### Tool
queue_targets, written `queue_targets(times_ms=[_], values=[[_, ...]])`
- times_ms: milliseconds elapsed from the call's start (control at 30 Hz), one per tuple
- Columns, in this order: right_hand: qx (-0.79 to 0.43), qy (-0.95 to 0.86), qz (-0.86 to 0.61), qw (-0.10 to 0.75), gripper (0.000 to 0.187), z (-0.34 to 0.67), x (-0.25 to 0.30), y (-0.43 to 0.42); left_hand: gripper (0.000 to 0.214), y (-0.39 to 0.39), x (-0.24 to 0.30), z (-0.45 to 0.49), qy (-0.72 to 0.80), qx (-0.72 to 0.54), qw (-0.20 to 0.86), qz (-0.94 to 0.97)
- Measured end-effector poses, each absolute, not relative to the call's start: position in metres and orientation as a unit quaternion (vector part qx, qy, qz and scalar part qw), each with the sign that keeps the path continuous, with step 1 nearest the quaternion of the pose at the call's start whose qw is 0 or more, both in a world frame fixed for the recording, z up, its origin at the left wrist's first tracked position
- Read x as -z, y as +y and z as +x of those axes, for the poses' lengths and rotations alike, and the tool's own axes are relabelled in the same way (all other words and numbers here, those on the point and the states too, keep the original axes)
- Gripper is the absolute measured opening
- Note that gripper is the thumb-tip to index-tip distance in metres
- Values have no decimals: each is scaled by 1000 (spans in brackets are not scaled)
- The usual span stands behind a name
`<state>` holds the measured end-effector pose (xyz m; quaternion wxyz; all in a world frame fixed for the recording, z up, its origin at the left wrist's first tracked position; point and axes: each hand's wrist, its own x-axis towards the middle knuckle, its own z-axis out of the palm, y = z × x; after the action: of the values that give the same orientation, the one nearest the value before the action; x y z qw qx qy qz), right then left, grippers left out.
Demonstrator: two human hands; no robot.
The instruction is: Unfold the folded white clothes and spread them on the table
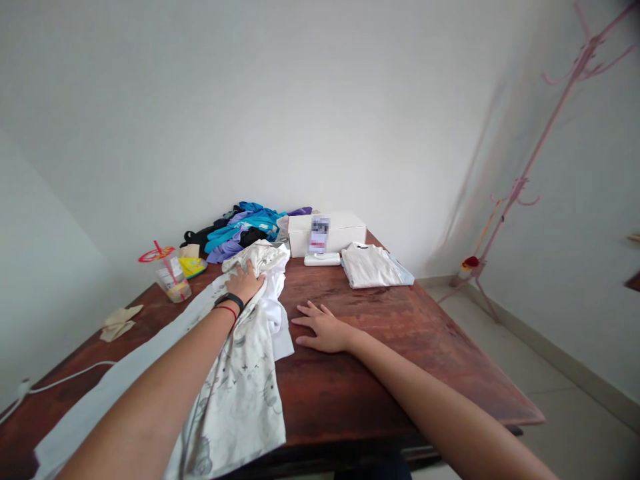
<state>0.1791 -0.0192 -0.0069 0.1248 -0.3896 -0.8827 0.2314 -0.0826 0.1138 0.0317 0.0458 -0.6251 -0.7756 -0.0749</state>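
My left hand point(245, 283) lies on a white garment with grey printed figures point(250, 380), its fingers spread over the bunched upper part. Under and beside that garment is plain white cloth point(274, 303), and a long white piece point(125, 380) stretches toward the near left, partly hidden by my forearm. My right hand point(323, 328) is held palm down at the wooden table point(400, 347), fingers spread, just right of the white cloth and holding nothing. A folded pale shirt point(370, 265) lies farther back on the right.
A heap of blue, purple and black clothes point(250, 227) sits at the back, beside a white box point(345, 227) and a small white device point(323, 259). At left stand a plastic cup with a straw point(173, 279), a yellow packet point(193, 267) and a crumpled napkin point(120, 323). A pink coat rack point(540, 143) stands right.
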Motion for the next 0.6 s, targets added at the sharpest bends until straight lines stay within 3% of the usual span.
queue_targets(times_ms=[233, 333, 500, 600], values=[[-221, -884, -389, 136, 61, 180, 13, -17, 78, 87, -54, -36, -744, 61, 33, -665], [-220, -884, -389, 136, 61, 180, 13, -16, 70, 65, -53, -3, -636, 101, 15, -765], [-190, -893, -368, 177, 58, 180, 16, -13, 51, 30, -28, 24, -382, 204, -105, -895], [-177, -894, -356, 205, 58, 179, 19, -12, 38, 18, -10, 24, -338, 263, -135, -894]])
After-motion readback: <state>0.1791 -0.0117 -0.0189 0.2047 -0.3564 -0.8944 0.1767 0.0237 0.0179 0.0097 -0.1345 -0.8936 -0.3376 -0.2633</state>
